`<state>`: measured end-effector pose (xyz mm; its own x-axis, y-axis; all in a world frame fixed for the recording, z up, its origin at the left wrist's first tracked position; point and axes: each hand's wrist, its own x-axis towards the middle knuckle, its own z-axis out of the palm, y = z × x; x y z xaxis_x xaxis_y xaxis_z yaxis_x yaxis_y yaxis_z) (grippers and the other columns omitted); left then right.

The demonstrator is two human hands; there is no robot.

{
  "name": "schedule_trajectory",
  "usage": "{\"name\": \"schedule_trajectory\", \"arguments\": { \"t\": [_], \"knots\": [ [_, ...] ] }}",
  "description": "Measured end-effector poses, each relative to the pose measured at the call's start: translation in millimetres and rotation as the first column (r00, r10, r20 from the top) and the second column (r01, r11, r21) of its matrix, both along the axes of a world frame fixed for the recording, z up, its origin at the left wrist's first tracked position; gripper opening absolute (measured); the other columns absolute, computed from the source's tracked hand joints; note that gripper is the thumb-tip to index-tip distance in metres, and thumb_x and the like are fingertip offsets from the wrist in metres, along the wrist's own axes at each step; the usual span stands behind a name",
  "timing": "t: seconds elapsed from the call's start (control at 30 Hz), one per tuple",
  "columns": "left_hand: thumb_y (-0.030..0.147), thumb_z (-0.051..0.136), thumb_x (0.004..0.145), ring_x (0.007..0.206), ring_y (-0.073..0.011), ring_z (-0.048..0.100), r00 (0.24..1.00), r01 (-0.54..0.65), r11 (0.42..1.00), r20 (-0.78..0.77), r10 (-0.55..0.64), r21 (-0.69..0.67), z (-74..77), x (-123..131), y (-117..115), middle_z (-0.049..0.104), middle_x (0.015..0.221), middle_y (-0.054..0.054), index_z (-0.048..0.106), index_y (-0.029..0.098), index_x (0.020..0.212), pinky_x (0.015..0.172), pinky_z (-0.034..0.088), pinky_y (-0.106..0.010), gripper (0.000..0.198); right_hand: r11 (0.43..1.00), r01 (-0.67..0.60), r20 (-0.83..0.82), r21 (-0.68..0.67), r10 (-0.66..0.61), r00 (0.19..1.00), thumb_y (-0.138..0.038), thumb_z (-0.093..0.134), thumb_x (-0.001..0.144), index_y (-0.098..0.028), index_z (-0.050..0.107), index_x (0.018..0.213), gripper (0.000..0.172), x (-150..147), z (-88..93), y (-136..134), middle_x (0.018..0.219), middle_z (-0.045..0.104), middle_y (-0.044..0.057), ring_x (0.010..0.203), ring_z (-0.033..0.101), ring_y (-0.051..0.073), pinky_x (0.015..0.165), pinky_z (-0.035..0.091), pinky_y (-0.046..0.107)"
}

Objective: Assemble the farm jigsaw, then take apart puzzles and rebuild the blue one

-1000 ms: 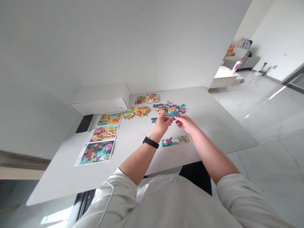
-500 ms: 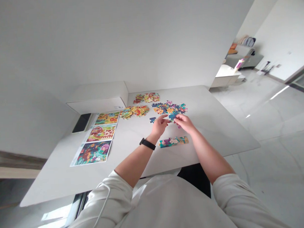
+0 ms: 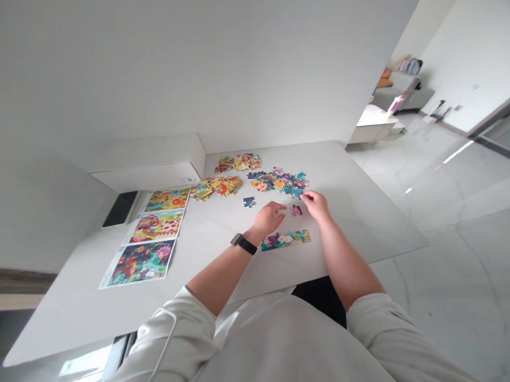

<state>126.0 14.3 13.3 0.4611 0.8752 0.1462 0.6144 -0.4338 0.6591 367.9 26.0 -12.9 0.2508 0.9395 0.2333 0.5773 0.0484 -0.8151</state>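
My left hand (image 3: 269,217), with a black watch on its wrist, rests on the white table (image 3: 364,209), fingers loosely stretched toward a small pink puzzle piece (image 3: 296,210) lying just beyond the fingertips. To its right, my right hand (image 3: 317,204) pinches a blue puzzle piece (image 3: 298,193) at the near edge of a loose pile of blue and orange pieces (image 3: 277,181). A short assembled strip of puzzle (image 3: 285,239) lies close to me, between my forearms. One single blue piece (image 3: 248,202) sits left of my left hand.
Two more piles of pieces, orange (image 3: 216,188) and mixed (image 3: 238,162), lie further left and back. Three printed reference pictures (image 3: 156,225) lie in a column at the left. A white box (image 3: 149,164) and a black phone (image 3: 120,208) are behind them.
My hands have come apart and dropped toward the table. The left hand has let go and moved nearer to me; a pink piece now lies between the hands. The view shifted slightly.
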Motion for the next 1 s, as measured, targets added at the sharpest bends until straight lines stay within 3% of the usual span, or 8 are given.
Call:
{"name": "schedule_trajectory", "arguments": {
  "t": [0.1,0.17,0.33,0.57,0.83,1.0],
  "knots": [
    [0.021,0.064,0.098,0.121,-0.0251,0.069,0.982,0.149,0.984,-0.135,-0.134,0.103,-0.6,7,-2,0.073,0.134,-0.009,0.078,0.026,0.130,0.114,0.053,-0.041,0.036,0.999,0.010,0.079,-0.045,-0.007,0.997,-0.039,0.070,0.092,-0.022,0.081,0.100,0.021,-4,-0.9,0,0.091,0.081,0.005,0.084,0.073,0.023,0.086,0.055,0.034],
    [0.027,0.062,0.101,0.127,-0.0280,0.065,0.954,0.213,0.969,-0.240,-0.180,0.122,-0.2,10,-4,0.070,0.143,-0.008,0.076,0.030,0.136,0.116,0.050,-0.046,0.037,0.997,0.008,0.118,-0.076,0.001,0.993,-0.031,0.073,0.093,-0.023,0.082,0.111,0.022,-7,-1.5,0,0.099,0.084,0.006,0.090,0.076,0.022,0.091,0.057,0.034],
    [0.037,0.058,0.105,0.134,-0.0331,0.058,0.894,0.263,0.959,-0.400,-0.201,0.107,3.5,13,-11,0.064,0.155,-0.005,0.072,0.035,0.141,0.110,0.049,-0.051,0.039,0.989,-0.030,0.245,-0.145,0.065,0.967,-0.024,0.072,0.097,-0.026,0.081,0.126,0.030,-10,-2.1,1,0.113,0.084,0.007,0.103,0.078,0.023,0.100,0.057,0.035],
    [0.036,0.058,0.105,0.135,-0.0315,0.057,0.863,0.281,0.954,-0.462,-0.204,0.104,6.6,13,-12,0.061,0.158,-0.003,0.068,0.035,0.146,0.112,0.048,-0.050,0.042,0.982,-0.033,0.364,-0.184,0.099,0.926,-0.022,0.071,0.098,-0.022,0.081,0.127,0.030,-14,0.6,3,0.113,0.083,0.009,0.106,0.075,0.024,0.102,0.055,0.036],
    [0.037,0.057,0.105,0.137,-0.0317,0.056,0.857,0.284,0.948,-0.481,-0.182,0.147,3.5,14,-13,0.052,0.167,-0.002,0.069,0.036,0.143,0.111,0.049,-0.051,0.040,0.990,-0.046,0.370,-0.133,0.093,0.924,-0.020,0.072,0.096,-0.024,0.079,0.132,0.037,-14,-3.4,3,0.106,0.078,0.006,0.101,0.071,0.022,0.100,0.054,0.035],
    [0.039,0.057,0.105,0.135,-0.0321,0.056,0.852,0.299,0.943,-0.485,-0.197,0.144,4.4,17,-10,0.059,0.162,-0.002,0.068,0.034,0.142,0.108,0.049,-0.051,0.039,0.987,-0.079,0.382,-0.139,0.127,0.916,-0.020,0.069,0.098,-0.024,0.085,0.118,0.026,-13,-1.0,1,0.110,0.077,0.008,0.102,0.071,0.022,0.102,0.054,0.034]
  ]
}}
